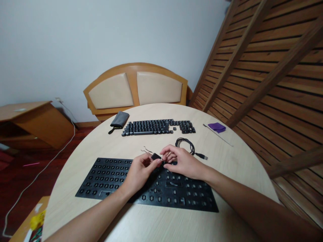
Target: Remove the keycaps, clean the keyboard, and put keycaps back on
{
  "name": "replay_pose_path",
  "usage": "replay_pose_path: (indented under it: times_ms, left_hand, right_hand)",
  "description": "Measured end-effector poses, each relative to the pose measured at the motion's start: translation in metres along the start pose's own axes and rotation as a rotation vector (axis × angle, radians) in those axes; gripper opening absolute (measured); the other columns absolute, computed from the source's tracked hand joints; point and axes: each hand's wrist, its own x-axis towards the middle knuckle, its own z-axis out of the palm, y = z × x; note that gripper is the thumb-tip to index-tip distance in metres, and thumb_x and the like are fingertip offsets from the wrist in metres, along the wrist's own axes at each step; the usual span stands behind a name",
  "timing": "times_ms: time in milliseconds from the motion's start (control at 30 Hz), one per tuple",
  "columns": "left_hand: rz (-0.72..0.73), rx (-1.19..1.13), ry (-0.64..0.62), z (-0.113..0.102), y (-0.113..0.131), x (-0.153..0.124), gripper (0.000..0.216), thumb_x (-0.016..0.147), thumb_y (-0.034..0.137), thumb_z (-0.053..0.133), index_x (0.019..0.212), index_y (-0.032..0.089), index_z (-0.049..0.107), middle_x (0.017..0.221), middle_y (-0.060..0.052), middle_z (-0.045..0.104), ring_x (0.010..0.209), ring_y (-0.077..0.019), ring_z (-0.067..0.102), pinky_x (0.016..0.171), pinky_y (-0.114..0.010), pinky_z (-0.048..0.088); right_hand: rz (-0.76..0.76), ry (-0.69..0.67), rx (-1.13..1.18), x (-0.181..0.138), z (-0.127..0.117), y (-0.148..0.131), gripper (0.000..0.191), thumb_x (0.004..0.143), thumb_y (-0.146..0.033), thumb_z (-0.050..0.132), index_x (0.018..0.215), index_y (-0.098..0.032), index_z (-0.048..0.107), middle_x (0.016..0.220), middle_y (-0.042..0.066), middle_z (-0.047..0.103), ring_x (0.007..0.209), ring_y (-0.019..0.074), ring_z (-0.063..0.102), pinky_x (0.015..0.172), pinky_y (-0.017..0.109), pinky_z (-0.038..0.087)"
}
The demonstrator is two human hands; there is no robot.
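Above the bare black keyboard base (pixel 111 176), my two hands meet with fingertips almost touching. My left hand (pixel 142 168) is closed on a wire keycap puller (pixel 155 156), its black handle showing between the fingers and its two thin bent wires pointing up and left. My right hand (pixel 176 159) has thumb and fingers curled together at a small dark piece (pixel 164 162), too small and covered to name. Rows of keycap-less switch positions fill the base, which lies at a slant under both forearms.
Removed black keycaps (pixel 148 127) lie in keyboard order farther back. A dark grey pouch (pixel 120 119) sits left of them. To the right are a coiled USB cable (pixel 193 148), a purple cloth (pixel 217 127) and a thin rod (pixel 218 135). The round table (pixel 242 164) holds everything.
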Motion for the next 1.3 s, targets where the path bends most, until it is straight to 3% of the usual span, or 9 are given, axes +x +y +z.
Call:
replay_pose_path:
  times_ms: [433,733,900,1000,1100,1200,1300]
  left_hand:
    - [0.013,0.034,0.016,0.0,0.005,-0.001,0.035,0.083,0.049,0.072,0.071,0.016,0.067,0.065,-0.002,0.067,0.058,-0.0142,0.055,0.057,-0.026,0.04]
    - [0.033,-0.003,0.028,-0.001,0.006,0.0,0.034,0.087,0.046,0.068,0.071,0.018,0.059,0.069,-0.002,0.07,0.066,-0.0162,0.062,0.065,-0.028,0.046]
    - [0.039,-0.009,0.044,-0.001,0.009,0.001,0.036,0.088,0.049,0.067,0.073,0.018,0.059,0.068,-0.001,0.067,0.065,-0.0161,0.06,0.065,-0.027,0.046]
    - [0.043,0.003,0.029,-0.001,0.009,0.001,0.036,0.088,0.05,0.066,0.074,0.018,0.06,0.069,-0.001,0.066,0.066,-0.0163,0.06,0.066,-0.028,0.046]
    - [0.033,-0.003,0.018,0.0,0.007,0.001,0.036,0.088,0.051,0.066,0.074,0.018,0.059,0.07,-0.002,0.067,0.067,-0.0168,0.061,0.067,-0.028,0.046]
    - [0.023,-0.01,0.007,0.0,0.004,0.0,0.036,0.089,0.05,0.065,0.075,0.018,0.059,0.071,-0.002,0.067,0.069,-0.0169,0.061,0.068,-0.028,0.045]
    - [0.022,-0.004,0.0,0.0,0.002,0.0,0.036,0.09,0.049,0.065,0.075,0.018,0.059,0.071,-0.002,0.066,0.068,-0.0164,0.06,0.067,-0.027,0.044]
  right_hand:
    - [-0.046,-0.049,-0.179,0.0,-0.006,-0.006,0.016,0.081,-0.021,0.076,0.096,-0.019,0.068,0.098,0.003,0.069,0.089,0.0166,0.068,0.082,0.031,0.058]
    - [-0.017,-0.113,-0.142,-0.001,-0.017,-0.006,0.033,0.074,-0.03,0.085,0.102,-0.02,0.072,0.107,0.004,0.063,0.101,0.0181,0.066,0.094,0.037,0.058]
    - [-0.004,-0.126,-0.113,0.0,-0.027,0.001,0.016,0.081,-0.024,0.075,0.096,-0.018,0.072,0.105,0.005,0.064,0.097,0.0177,0.068,0.089,0.035,0.061]
    - [0.001,-0.067,-0.151,0.003,-0.032,0.007,0.014,0.084,-0.025,0.071,0.095,-0.017,0.072,0.102,0.006,0.068,0.09,0.0178,0.07,0.084,0.034,0.061]
    - [-0.056,0.078,-0.231,0.006,-0.042,0.012,0.02,0.087,-0.027,0.069,0.104,-0.018,0.073,0.107,0.008,0.071,0.092,0.019,0.071,0.086,0.035,0.059]
    - [-0.151,0.223,-0.463,0.01,-0.055,0.018,0.02,0.092,-0.026,0.064,0.107,-0.02,0.075,0.111,0.009,0.074,0.101,0.0219,0.069,0.092,0.039,0.055]
    - [-0.138,0.311,-0.655,0.014,-0.068,0.026,0.018,0.093,-0.025,0.063,0.106,-0.021,0.075,0.11,0.008,0.075,0.098,0.0224,0.07,0.09,0.038,0.055]
